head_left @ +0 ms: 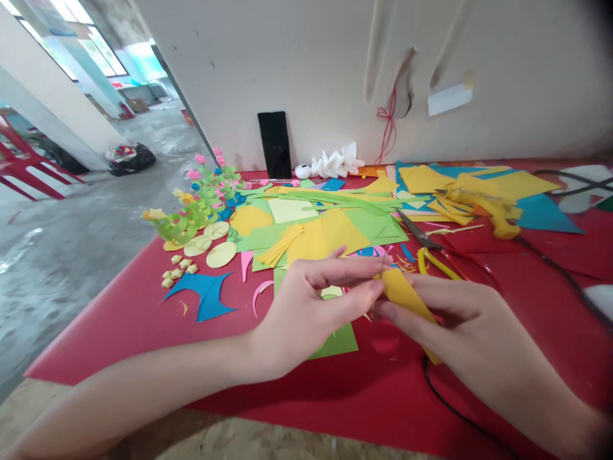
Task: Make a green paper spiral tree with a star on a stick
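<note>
This is looking like an informal craft corner in a semi-open building, not a proper workshop. A table with a red cover (119, 332) is standing against a plain, marked wall (287, 57). Cut coloured paper sheets (330, 230) are lying all over it, from 12 o'clock to 2 o'clock. Scissors (421, 237) are lying at 1 o'clock, and a yellow glue gun (498, 220) is resting at 2 o'clock. Finished paper flowers (201, 191) are standing at 11 o'clock. At 10 o'clock a bare concrete floor (71, 230) is stretching away to pillars, with red plastic chairs (23, 163) waiting there.
</note>
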{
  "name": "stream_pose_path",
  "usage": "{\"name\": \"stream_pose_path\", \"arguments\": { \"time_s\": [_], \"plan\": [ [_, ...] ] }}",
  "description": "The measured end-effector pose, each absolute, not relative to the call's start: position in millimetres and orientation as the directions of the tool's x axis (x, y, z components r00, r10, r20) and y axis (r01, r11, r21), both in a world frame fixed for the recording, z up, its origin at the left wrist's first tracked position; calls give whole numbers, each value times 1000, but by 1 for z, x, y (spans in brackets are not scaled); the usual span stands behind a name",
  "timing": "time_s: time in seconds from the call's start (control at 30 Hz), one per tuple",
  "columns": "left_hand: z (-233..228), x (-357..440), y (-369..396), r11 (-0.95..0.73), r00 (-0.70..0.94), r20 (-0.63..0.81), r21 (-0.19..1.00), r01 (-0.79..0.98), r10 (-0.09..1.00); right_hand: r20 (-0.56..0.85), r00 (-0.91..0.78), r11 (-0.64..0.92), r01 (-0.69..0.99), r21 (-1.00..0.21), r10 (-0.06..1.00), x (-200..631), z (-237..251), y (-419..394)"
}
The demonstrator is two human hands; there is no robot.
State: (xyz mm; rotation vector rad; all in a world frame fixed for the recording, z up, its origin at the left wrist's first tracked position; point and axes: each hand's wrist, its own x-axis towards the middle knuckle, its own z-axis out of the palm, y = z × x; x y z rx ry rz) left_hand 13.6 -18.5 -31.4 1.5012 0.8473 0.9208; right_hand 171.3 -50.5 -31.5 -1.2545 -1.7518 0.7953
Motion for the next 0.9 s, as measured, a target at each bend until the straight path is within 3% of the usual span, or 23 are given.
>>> {"name": "stream_pose_path", "arguments": {
  "time_s": [0.3, 0.53, 0.63, 0.77, 0.9],
  "plan": [
    [-30, 14, -15, 43, 482, -36, 999, -3, 875, 292, -182, 343, 428, -836, 939, 176, -30, -53],
    [-34, 14, -15, 161, 510, -71, 978, -134, 857, 188, -210, 268, 472, -840, 959, 179, -33, -57],
    [-34, 14, -15, 152, 514, -49, 976, -159, 856, 164, -198, 241, 476, -846, 966, 180, -35, -56],
    [-33, 14, -15, 50, 488, 38, 985, -166, 872, 252, -132, 285, 461, -840, 959, 178, -33, -53],
    [-32, 14, -16, 44, 466, 38, 985, -164, 884, 279, -131, 307, 493, -814, 951, 172, -28, -53]
  ]
}}
